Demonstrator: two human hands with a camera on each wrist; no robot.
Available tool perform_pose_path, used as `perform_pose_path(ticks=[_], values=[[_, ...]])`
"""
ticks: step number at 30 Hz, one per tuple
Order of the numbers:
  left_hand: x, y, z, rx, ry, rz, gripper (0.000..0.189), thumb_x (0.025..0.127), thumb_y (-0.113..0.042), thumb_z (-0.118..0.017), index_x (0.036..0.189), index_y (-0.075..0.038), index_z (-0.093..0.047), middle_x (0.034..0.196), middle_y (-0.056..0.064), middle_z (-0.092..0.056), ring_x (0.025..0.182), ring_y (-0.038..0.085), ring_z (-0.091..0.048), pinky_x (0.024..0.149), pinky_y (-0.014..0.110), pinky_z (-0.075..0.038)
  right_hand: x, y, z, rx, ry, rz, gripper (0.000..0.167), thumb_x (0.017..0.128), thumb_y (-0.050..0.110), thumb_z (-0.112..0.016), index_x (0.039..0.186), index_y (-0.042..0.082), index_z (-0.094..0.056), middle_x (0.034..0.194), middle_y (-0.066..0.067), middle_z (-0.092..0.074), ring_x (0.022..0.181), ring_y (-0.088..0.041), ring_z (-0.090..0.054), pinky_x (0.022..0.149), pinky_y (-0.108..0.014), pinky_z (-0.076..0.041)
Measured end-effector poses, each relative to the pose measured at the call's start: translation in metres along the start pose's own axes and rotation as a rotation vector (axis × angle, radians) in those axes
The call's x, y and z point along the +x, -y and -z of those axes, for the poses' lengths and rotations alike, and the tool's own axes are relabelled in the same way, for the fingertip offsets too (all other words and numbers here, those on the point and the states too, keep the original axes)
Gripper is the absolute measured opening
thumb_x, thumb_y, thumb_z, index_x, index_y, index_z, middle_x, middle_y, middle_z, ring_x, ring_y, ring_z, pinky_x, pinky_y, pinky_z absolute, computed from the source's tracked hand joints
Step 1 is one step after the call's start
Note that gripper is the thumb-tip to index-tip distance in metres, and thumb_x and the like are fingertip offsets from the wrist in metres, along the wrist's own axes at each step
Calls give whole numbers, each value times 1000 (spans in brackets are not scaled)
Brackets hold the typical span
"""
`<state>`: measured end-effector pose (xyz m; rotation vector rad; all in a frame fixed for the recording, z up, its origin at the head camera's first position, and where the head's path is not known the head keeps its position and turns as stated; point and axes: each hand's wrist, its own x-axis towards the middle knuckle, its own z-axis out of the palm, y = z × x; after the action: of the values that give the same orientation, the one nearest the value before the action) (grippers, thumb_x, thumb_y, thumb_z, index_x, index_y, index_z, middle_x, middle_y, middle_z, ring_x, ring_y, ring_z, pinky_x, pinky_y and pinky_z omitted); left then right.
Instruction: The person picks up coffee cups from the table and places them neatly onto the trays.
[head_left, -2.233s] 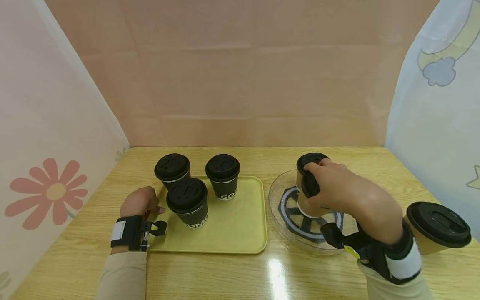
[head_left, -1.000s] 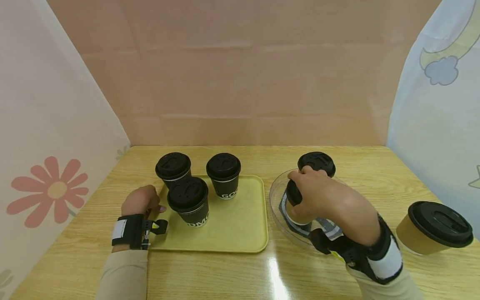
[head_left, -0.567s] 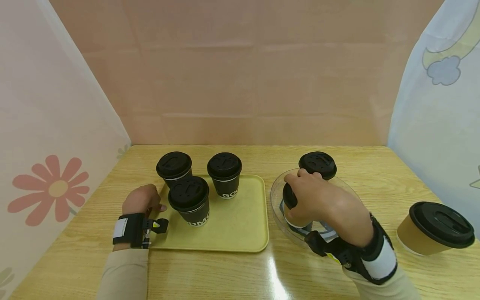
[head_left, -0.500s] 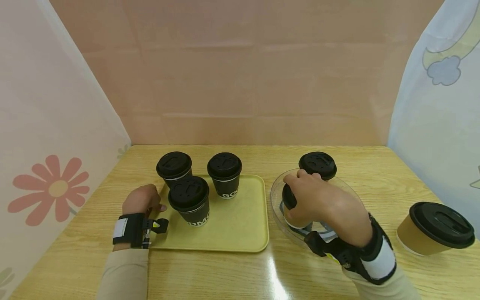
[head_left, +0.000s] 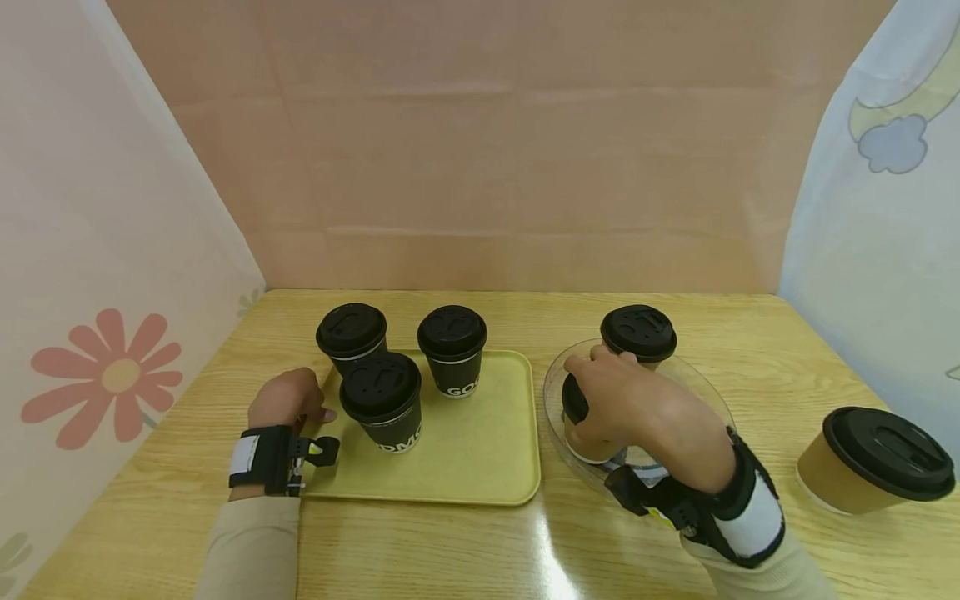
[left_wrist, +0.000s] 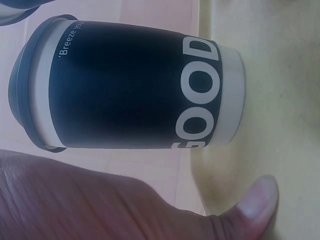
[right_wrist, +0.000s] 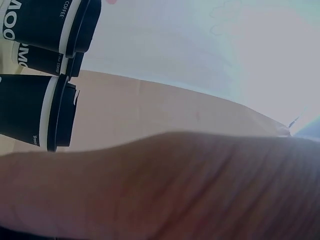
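Note:
My right hand [head_left: 633,400] grips a kraft-brown paper coffee cup with a black lid [head_left: 575,400], low over the front left of a clear round dish [head_left: 699,382]. Much of this cup is behind the hand. A second lidded cup [head_left: 639,333] stands at the dish's back. My left hand [head_left: 283,400] holds the left edge of a yellow tray [head_left: 480,454]; in the left wrist view its thumb [left_wrist: 257,200] lies on the tray. Close beside that hand is a black-sleeved, lidded coffee cup [head_left: 382,404], with two similar cups, middle [head_left: 452,354] and back left [head_left: 351,333].
Another brown cup with a black lid [head_left: 873,462] stands on the wooden table [head_left: 420,550] at the right, near my right forearm. Printed cloth walls enclose the left and right sides, with a plain pinkish cloth [head_left: 495,167] at the back.
My right hand has carried the brown cup left and toward me, away from the cup at the dish's back, slowing lately. My left hand and the tray stay put.

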<state>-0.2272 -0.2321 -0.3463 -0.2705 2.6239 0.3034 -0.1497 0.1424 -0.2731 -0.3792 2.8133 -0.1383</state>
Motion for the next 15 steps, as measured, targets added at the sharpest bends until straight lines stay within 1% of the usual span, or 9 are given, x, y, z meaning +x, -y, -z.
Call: perform_pose_path(ticks=[8, 15], values=[[-2, -1, 0, 0, -6, 1, 29, 87, -26, -74, 82, 2, -65, 68, 11, -62, 64, 23, -57, 60, 34, -48, 3, -2, 0, 13, 20, -7, 72, 72, 27, -82, 133, 6, -49, 124, -26, -50, 98, -41, -50, 77, -51, -49], [-3, -1, 0, -12, -8, -3, 29, 87, -25, -74, 80, 1, -66, 69, 12, -62, 64, 24, -57, 61, 35, -48, 3, -3, 0, 1, 16, 1, 73, 71, 29, -82, 133, 6, -50, 124, -25, -51, 97, -42, -50, 76, -50, -49]])
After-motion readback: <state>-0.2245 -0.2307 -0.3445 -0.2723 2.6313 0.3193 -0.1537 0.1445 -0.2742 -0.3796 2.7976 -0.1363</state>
